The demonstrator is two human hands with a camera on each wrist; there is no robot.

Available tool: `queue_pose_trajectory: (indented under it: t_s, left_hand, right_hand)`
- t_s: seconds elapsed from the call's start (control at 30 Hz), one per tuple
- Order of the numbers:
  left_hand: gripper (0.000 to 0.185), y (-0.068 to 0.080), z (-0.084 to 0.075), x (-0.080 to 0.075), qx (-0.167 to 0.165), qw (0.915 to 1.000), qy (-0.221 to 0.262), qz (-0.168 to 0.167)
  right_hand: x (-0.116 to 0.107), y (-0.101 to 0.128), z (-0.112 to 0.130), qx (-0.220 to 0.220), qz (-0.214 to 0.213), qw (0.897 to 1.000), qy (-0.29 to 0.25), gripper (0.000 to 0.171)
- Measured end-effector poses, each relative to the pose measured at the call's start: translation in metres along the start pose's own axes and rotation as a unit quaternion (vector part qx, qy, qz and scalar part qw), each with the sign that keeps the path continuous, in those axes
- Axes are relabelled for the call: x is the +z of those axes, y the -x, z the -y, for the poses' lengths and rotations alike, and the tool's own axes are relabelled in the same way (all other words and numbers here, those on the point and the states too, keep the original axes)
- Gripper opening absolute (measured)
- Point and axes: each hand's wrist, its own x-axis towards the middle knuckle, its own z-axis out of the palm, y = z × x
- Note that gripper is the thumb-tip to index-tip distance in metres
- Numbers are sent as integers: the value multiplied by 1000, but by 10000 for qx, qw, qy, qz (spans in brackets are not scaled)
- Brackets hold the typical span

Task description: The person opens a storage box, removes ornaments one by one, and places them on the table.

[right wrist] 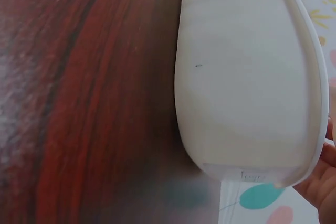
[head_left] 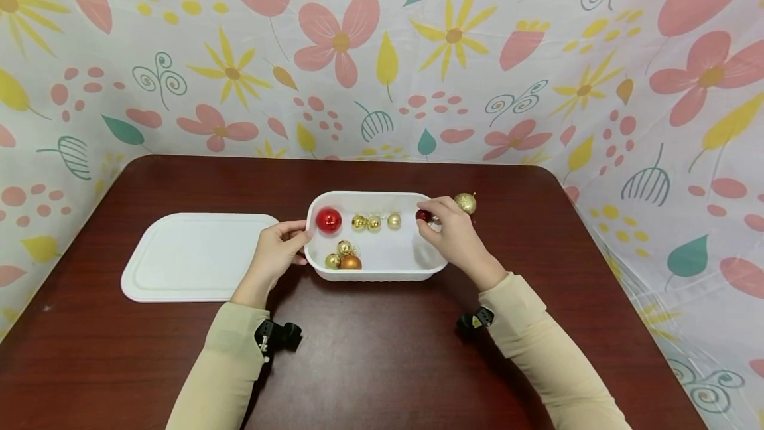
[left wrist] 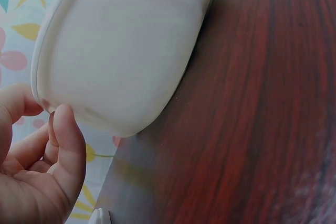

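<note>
Left hand (head_left: 276, 252) pinches white box (head_left: 377, 276), right hand (head_left: 451, 232) dark-red bauble (head_left: 423, 215).

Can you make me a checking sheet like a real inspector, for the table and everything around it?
Surface: dark reddish-brown table with a wood-like grain.
Job's things: white box holding a big red ball, gold balls and an orange ball; glittery gold ball outside it; white lid flat on the left.
Clutter: nothing seen.
Hands: left hand grips the box's left end; right hand pinches a dark red ball in its fingers at the right end.
Cables: nothing seen.
Surroundings: flowery backdrop behind the table and along its right.
</note>
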Motion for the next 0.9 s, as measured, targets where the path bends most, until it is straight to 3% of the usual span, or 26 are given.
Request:
queue_pose_trajectory:
  t_s: [0.3, 0.63, 0.9]
  left_hand:
    - [36, 0, 1, 1, 2, 10000, 17, -11]
    - [36, 0, 2, 1, 47, 10000, 30, -15]
    - [37, 1, 1, 1, 0, 10000, 32, -15]
  right_hand:
    - [-6, 7, -4, -62, -369, 9993, -44, 28]
    - [-17, 16, -11, 407, -428, 9979, -264, 31]
    - [-23, 24, -25, 612, -783, 9946, -285, 27]
